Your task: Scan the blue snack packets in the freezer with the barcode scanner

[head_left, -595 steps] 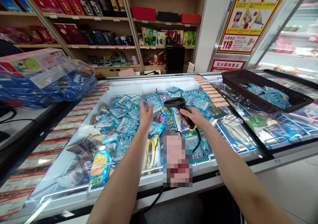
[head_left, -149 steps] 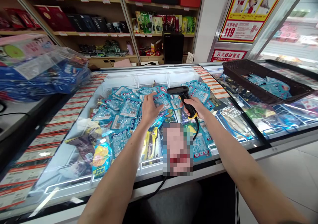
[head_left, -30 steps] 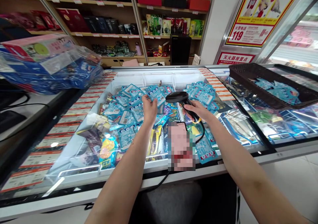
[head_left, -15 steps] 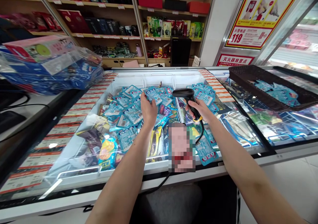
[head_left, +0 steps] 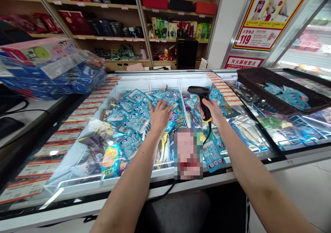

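Observation:
Over a spread of blue printed packets, my left hand has its fingers apart, palm down. Its fingertips are close to the packets; whether they touch, I cannot tell. My right hand grips a black and yellow handheld barcode scanner by its handle. The scanner head is raised above the packets and faces left, and its black cable hangs below. A pixelated pink patch covers something in front of the hands. Another blue packet lies just right of that patch.
The chest freezer has price label strips along its sides. A brown basket with blue packets stands at right. Plastic-wrapped boxes are stacked at left. Stocked shelves stand behind.
My left hand has turned palm down with its fingers spreading, and shifted slightly right. My right hand has moved a little right, tilting the scanner so its head is higher.

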`<move>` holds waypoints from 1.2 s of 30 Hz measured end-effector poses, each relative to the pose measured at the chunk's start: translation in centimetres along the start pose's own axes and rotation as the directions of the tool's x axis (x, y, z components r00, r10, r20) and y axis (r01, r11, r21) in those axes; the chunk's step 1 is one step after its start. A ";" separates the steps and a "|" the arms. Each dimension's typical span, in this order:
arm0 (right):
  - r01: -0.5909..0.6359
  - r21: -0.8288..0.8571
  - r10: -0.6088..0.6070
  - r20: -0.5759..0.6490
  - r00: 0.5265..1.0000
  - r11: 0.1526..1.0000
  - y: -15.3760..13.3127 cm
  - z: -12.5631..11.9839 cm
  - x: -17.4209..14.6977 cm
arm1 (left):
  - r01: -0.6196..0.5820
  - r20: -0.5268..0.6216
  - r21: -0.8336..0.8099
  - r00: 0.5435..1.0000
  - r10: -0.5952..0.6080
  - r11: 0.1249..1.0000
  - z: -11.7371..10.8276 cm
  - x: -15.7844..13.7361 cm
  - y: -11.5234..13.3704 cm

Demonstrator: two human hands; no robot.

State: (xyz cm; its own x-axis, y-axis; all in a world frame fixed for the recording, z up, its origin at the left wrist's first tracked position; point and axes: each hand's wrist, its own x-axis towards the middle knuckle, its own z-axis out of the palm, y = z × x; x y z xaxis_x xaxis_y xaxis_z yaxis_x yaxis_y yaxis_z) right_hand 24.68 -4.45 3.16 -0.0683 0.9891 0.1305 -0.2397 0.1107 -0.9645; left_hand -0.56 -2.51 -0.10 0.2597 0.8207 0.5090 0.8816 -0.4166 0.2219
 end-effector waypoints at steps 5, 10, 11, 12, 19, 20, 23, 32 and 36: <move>0.006 0.002 -0.006 -0.038 0.999 1.000 -0.1 -0.5 0.1 | 0.079 -0.092 0.049 0.993 -0.074 0.996 0.3 0.0 -0.5; 0.036 -0.013 -0.037 -0.092 0.995 0.999 -0.4 -1.1 0.2 | 0.102 -0.120 0.074 0.988 -0.092 0.992 0.1 0.0 -0.3; 0.035 -0.026 -0.037 -0.104 0.994 0.999 -0.4 -1.1 0.2 | 0.108 -0.130 0.064 0.987 -0.099 0.992 0.1 0.0 -0.2; 0.033 -0.036 -0.037 -0.114 0.993 0.999 -0.4 -1.2 0.2 | 0.112 -0.138 0.050 0.985 -0.105 0.992 0.1 0.0 -0.1; 0.049 0.008 -0.048 -0.139 0.989 0.999 -0.8 -1.3 0.3 | 0.096 -0.122 0.006 0.988 -0.095 0.995 -0.2 0.1 0.3; 0.049 0.009 -0.047 -0.137 0.989 0.999 -0.9 -1.4 0.2 | 0.087 -0.116 0.001 0.989 -0.087 0.996 -0.2 0.1 0.3; 0.037 -0.017 -0.039 -0.130 0.991 0.999 -1.3 -2.0 -0.1 | 0.059 -0.087 -0.006 0.994 -0.060 0.998 -0.3 0.1 0.5; 0.044 -0.030 -0.047 -0.141 0.989 0.999 -1.9 -2.3 -0.4 | 0.065 -0.115 0.033 0.992 -0.060 0.997 -0.4 0.4 0.9; 0.082 0.003 -0.080 -0.145 0.986 0.997 -2.1 -2.5 -0.7 | 0.031 -0.057 -0.011 0.998 -0.032 0.999 -0.3 1.2 1.8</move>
State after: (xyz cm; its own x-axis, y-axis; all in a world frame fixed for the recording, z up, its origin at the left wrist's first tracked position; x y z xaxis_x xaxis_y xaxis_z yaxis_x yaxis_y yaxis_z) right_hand 27.64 -5.14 4.50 0.0921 0.9806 0.1729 -0.2476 0.1908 -0.9499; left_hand 1.23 -2.43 1.12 0.2088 0.8097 0.5485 0.8850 -0.3951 0.2464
